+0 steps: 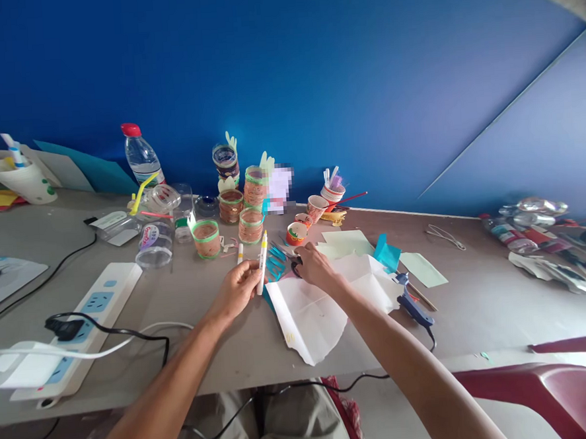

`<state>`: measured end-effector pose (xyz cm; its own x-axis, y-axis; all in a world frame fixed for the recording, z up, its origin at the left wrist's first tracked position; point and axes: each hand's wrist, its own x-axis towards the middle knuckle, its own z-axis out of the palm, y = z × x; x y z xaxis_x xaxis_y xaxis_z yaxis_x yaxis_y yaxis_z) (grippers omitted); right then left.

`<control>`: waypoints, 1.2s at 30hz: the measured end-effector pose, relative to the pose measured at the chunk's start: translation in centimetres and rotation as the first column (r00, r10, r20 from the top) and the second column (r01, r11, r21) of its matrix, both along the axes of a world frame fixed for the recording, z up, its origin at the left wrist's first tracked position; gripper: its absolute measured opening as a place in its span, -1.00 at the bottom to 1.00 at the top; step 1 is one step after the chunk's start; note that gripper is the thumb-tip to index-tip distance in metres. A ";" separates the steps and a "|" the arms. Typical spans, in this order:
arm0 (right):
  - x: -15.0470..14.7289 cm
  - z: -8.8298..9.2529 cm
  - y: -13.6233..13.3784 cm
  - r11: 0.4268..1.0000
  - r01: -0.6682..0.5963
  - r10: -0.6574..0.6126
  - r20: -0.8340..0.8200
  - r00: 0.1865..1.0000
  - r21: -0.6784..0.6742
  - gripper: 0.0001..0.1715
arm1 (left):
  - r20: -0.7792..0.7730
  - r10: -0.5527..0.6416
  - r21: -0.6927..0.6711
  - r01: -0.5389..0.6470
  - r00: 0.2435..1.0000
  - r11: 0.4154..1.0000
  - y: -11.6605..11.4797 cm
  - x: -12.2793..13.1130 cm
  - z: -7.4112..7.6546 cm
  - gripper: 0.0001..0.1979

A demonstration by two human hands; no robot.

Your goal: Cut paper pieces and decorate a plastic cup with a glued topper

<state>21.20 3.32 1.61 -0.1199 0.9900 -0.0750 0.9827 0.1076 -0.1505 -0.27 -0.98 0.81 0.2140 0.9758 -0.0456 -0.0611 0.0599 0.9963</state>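
Observation:
In my left hand [238, 288] a white marker [263, 266] with a yellow tip stands nearly upright, pinched between thumb and fingers. Just behind that hand is a second white pen-like piece [240, 252] with a yellow band; I cannot tell whether the hand touches it. My right hand [314, 264] reaches over a creased white paper sheet [313, 311], its fingers closed at the dark handles of a pair of scissors [294, 264]. Blue paper strips [276, 261] lie between the two hands. Yellow marks show at the sheet's lower left corner.
Several jars wrapped in brown cord [206, 239] stand behind my hands, near small paper cups [296, 232]. A glue gun [413, 301] lies right of the sheet. To the left are a power strip [93, 324], clear plastic cups [154, 248] and a water bottle [143, 156].

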 end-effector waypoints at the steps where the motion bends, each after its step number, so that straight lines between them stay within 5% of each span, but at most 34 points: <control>1: 0.0 -0.1 0.0 1.000 -0.006 0.006 -0.005 1.000 0.005 -0.65 | 0.008 0.002 0.004 -0.002 1.000 1.000 0.0 0.0 0.1 -0.57; 17: 0.1 -0.1 0.1 0.995 -0.032 0.036 -0.035 0.999 0.097 -0.60 | 0.405 0.184 0.101 -0.244 0.895 0.964 0.5 -1.4 0.6 -0.71; 23: -0.2 0.0 -0.1 0.986 -0.028 0.033 -0.028 0.999 0.166 -0.65 | 0.390 0.185 0.109 -0.244 0.902 0.964 0.5 -1.3 0.5 -0.72; 27: -2.5 -0.1 0.3 0.970 -0.139 0.178 -0.192 0.965 0.200 -0.71 | 0.350 0.153 0.147 -0.216 0.924 0.965 0.7 -1.3 -0.1 -0.72; 31: -6.0 -1.2 1.0 0.952 -0.231 0.280 -0.263 0.923 0.202 -0.79 | 0.290 0.140 0.143 -0.187 0.947 0.972 0.7 -1.2 -0.1 -0.70; 36: -7.7 -2.7 1.5 0.956 -0.199 0.273 -0.411 0.870 0.214 -0.91 | 0.158 0.161 0.110 -0.179 0.974 0.978 0.4 -0.7 0.7 -0.60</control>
